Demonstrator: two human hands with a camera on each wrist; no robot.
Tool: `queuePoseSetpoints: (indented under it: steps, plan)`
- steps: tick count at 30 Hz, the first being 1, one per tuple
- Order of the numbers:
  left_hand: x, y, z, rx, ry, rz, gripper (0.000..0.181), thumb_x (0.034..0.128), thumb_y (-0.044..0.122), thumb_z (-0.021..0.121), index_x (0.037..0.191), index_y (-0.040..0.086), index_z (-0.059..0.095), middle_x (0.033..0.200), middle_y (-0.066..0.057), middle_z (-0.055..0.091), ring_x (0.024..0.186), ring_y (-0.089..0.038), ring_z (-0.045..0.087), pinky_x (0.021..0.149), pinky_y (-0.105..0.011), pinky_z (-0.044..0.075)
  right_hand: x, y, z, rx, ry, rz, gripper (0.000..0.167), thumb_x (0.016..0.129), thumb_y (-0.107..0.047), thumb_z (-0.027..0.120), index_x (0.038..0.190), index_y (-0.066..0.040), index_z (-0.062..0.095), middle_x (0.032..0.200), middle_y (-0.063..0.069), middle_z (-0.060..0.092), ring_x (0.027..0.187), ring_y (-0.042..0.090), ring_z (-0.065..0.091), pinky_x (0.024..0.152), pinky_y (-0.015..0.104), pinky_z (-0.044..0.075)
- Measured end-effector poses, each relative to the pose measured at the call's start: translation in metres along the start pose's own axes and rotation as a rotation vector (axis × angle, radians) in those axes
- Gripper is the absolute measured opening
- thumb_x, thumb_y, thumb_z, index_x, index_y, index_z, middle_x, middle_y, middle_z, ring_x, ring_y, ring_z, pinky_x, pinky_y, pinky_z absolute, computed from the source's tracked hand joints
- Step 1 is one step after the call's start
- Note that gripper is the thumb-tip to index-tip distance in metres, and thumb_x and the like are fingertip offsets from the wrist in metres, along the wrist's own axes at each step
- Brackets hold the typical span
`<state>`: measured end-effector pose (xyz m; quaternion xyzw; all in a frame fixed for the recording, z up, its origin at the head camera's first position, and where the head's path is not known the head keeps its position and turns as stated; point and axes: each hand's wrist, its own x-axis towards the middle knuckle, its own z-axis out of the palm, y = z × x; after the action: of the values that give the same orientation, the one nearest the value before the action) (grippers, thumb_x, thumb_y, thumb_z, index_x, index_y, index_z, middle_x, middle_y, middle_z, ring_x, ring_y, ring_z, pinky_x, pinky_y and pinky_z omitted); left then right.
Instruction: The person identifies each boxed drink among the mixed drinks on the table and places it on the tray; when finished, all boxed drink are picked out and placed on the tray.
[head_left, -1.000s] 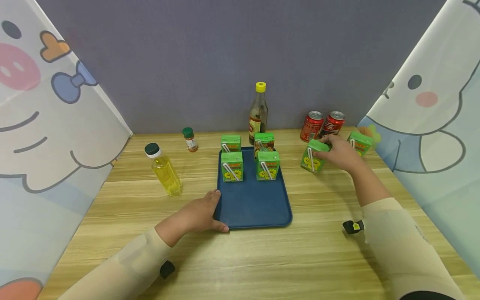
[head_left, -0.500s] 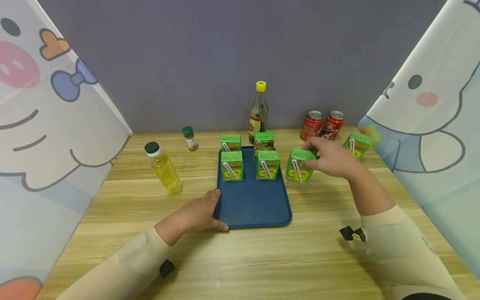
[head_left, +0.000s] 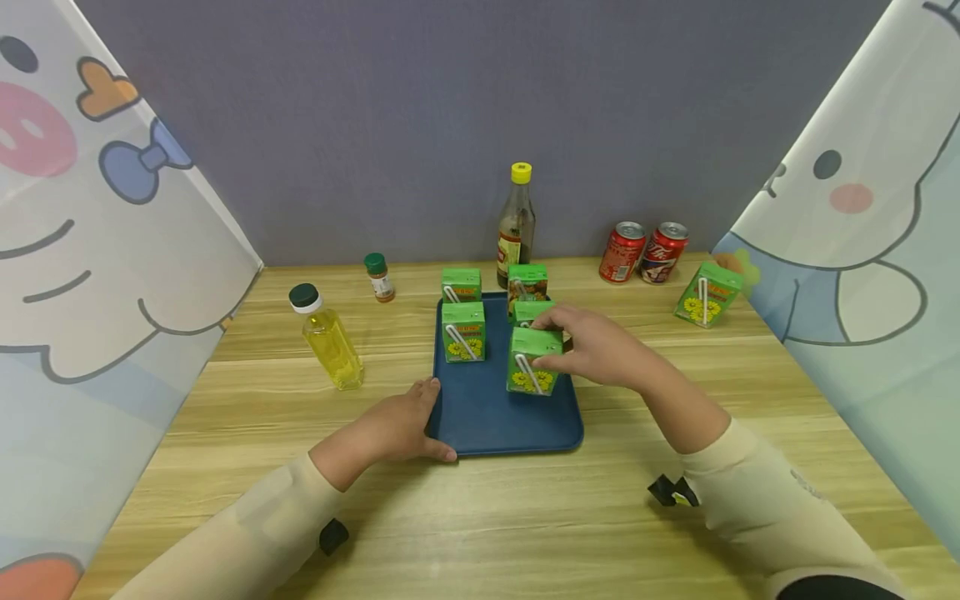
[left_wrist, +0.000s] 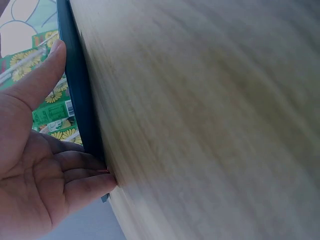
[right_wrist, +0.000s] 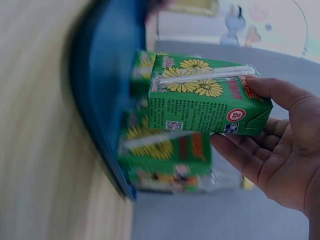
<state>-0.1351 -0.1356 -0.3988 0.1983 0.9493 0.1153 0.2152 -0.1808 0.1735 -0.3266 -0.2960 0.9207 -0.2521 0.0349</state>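
My right hand (head_left: pixel 600 346) grips a green drink carton (head_left: pixel 534 362) near its top, thumb on the front face. In the right wrist view this carton (right_wrist: pixel 200 95) shows a straw and yellow flowers, held above the blue tray (right_wrist: pixel 107 75). Against the left edge of the tray (head_left: pixel 495 425) rests my left hand (head_left: pixel 393 429), its fingers and thumb spread; the left wrist view shows the palm (left_wrist: pixel 30 170) beside the rim. Several other cartons stand toward the tray's back, among them a front-left one (head_left: pixel 463 333) and a right one (head_left: pixel 528 310), partly hidden behind the held carton.
Another green carton (head_left: pixel 707 296) stands at the table's right, near two red cans (head_left: pixel 623 252). Behind the tray rises a yellow-capped dark bottle (head_left: pixel 517 229). On the left are an oil bottle (head_left: pixel 332 346) and a green-lidded spice jar (head_left: pixel 380 279).
My right hand has carried the carton leftward and nearer, from beside the red cans to over the tray's right half. The left hand and tray look unmoved.
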Motion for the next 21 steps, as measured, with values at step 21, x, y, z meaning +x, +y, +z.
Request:
queuePoseSetpoints:
  steps: [21]
  plan:
    - [-0.002, -0.001, -0.001, -0.004, 0.022, 0.003, 0.117, 0.0757, 0.065, 0.073, 0.155, -0.002, 0.019, 0.159, -0.023, 0.024, 0.144, -0.038, 0.031, 0.113, -0.050, 0.034, 0.036, -0.042, 0.060, -0.011, -0.139, -0.092, 0.052, 0.090, -0.046, 0.069, 0.133, -0.020, 0.054, 0.130, -0.005, 0.055, 0.113, 0.012, 0.058, 0.094, 0.035, 0.050]
